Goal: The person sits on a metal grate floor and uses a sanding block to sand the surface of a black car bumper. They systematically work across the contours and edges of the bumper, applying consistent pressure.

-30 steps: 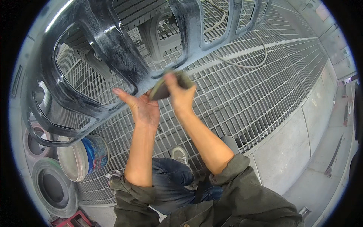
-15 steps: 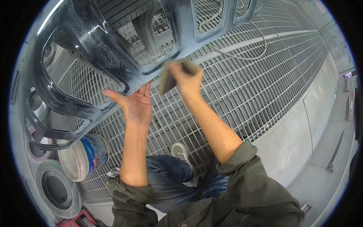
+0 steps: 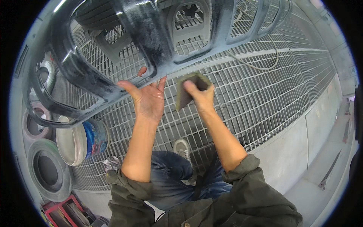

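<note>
A large, dark, curved panel (image 3: 151, 41) with several openings spans the upper left, its surface partly glossy and partly dulled whitish. My left hand (image 3: 149, 104) grips its lower edge, palm up, the thumb on the near side and the fingers reaching under. One fingertip shows through an opening; the other fingertips are partly hidden behind the edge. To the right, my right hand (image 3: 202, 96) is closed on a folded grey-green abrasive pad (image 3: 186, 96), thumb pressed inside the fold. A small gap shows between the pad and the panel's lower edge.
Metal floor grating (image 3: 249, 94) lies below. At left stand a blue-and-white bucket (image 3: 96, 138), rolls or rings (image 3: 33, 170) and a red-edged case (image 3: 51, 210). A crumpled wad (image 3: 112, 163) lies near my left elbow. A pale hose (image 3: 261, 68) curves across the grating.
In the view, the panel and both hands have shifted right. The pad, at the panel's edge before, is now lower and apart from it. My left hand still grips the edge.
</note>
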{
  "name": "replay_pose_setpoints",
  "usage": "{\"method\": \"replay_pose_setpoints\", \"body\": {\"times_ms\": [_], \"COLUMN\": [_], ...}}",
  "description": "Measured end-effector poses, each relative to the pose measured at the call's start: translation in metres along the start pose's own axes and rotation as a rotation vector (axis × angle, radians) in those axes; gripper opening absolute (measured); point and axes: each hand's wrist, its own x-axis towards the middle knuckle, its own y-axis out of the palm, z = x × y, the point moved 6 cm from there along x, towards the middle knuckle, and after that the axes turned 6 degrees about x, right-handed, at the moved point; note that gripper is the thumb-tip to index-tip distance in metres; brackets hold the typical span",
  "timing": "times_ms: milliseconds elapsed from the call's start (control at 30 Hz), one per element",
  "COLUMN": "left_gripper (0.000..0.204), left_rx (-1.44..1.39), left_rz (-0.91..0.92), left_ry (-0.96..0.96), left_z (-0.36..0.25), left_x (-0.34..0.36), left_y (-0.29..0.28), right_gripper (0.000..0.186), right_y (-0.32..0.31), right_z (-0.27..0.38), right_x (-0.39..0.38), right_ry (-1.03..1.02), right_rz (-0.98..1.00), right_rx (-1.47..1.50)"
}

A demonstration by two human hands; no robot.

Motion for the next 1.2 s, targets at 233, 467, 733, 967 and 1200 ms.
{"method": "replay_pose_setpoints", "body": {"times_ms": [233, 467, 733, 967, 1200], "left_gripper": [0.12, 0.109, 0.116, 0.107, 0.116], "left_rx": [0.104, 0.17, 0.182, 0.158, 0.229], "left_rz": [-0.012, -0.046, -0.02, 0.02, -0.038], "left_ry": [0.031, -0.164, -0.137, -0.113, -0.077], "left_z": [0.004, 0.011, 0.013, 0.005, 0.012], "left_x": [0.006, 0.015, 0.01, 0.005, 0.014], "left_y": [-0.008, -0.038, -0.032, -0.02, -0.027], "right_gripper": [0.053, 0.03, 0.061, 0.041, 0.052], "right_y": [0.025, 0.068, 0.075, 0.061, 0.044], "right_z": [-0.022, -0.005, 0.005, -0.012, -0.01], "right_x": [0.025, 0.005, -0.012, -0.01, -0.015], "right_ry": [0.028, 0.008, 0.012, -0.025, 0.024], "right_rz": [-0.36, 0.032, -0.185, -0.119, -0.07], "right_rx": [0.618, 0.221, 0.308, 0.104, 0.351]}}
